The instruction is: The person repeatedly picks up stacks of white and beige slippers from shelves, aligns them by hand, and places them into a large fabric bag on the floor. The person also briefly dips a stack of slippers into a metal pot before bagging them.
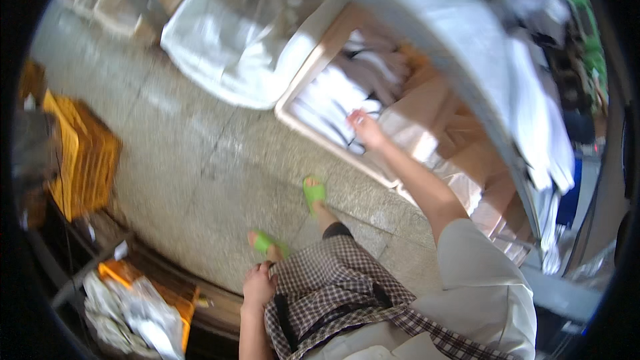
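White cloths (325, 97) lie layered in a pale bin (320, 137) ahead and slightly right, grey cloths (377, 70) bunched behind them. The white ones look thin, light and soft, so they should sag when lifted and are unlikely to break; slipperiness cannot be judged. A pinch on a loose edge or fold near the bin's front would seem the surest hold, taking care not to drag up neighbours. The right hand (365, 130) is over the white cloths, fingers bent in; blur hides whether it grips one. The left hand (259, 287) hangs low beside a checked apron (337, 270), fingers slightly bent; whether it holds anything cannot be told. Left of the bin stands a tub lined with white plastic (207, 70); farther left, across the stone-like floor (200, 160), a yellow crate (83, 153).
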The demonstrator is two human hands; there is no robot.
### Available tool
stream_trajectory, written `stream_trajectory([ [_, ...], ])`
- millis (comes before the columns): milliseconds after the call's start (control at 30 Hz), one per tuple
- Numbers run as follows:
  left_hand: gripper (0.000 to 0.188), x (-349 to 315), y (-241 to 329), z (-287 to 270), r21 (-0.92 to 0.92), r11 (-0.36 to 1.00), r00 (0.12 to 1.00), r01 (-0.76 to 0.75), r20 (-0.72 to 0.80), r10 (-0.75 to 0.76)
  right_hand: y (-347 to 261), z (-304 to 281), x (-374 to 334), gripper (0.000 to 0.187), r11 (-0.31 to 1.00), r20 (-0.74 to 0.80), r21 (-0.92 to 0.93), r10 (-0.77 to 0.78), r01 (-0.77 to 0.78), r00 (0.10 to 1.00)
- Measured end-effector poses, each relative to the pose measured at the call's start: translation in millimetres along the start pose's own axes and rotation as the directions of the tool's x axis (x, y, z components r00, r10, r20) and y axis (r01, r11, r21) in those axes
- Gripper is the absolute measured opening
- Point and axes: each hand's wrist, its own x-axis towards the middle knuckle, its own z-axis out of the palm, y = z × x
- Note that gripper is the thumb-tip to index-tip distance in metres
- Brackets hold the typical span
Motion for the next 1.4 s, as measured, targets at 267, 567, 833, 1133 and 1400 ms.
stream_trajectory([
  [267, 0.046, -3.9, 82.4, -98.0, 0.207, 0.958, 0.976, -0.197, -0.051, 0.211, -154.9, -215.0, -304.1, 0.024, 0.499, -0.209, -0.292, -0.866, 0.816, 0.454],
  [567, 0.048, -1.6, 159.6, -122.0, 0.282, 0.937, 0.971, -0.208, -0.059, 0.234, -84.9, -513.7, -153.6, 0.065, 0.739, -0.872, 0.466, 0.294, 0.486, 0.391],
  [833, 0.050, -33.5, 188.2, -117.0, 0.146, 0.989, 0.998, 0.031, -0.052, -0.023, 46.9, -606.5, 6.7, 0.047, 0.191, -0.468, 0.884, 0.338, 0.428, 0.816],
  [1133, 0.048, -40.4, 197.7, -123.4, 0.197, 0.980, 0.997, 0.013, -0.074, 0.002, 30.4, -640.6, 29.1, 0.024, -0.239, -0.260, 0.928, 0.130, 0.285, 0.957],
  [1400, 0.047, -29.0, 197.6, -147.2, 0.263, 0.957, 0.985, -0.121, -0.090, 0.149, -76.4, -568.5, -85.2, 0.036, -0.178, -0.189, 0.974, -0.315, 0.138, 0.930],
])
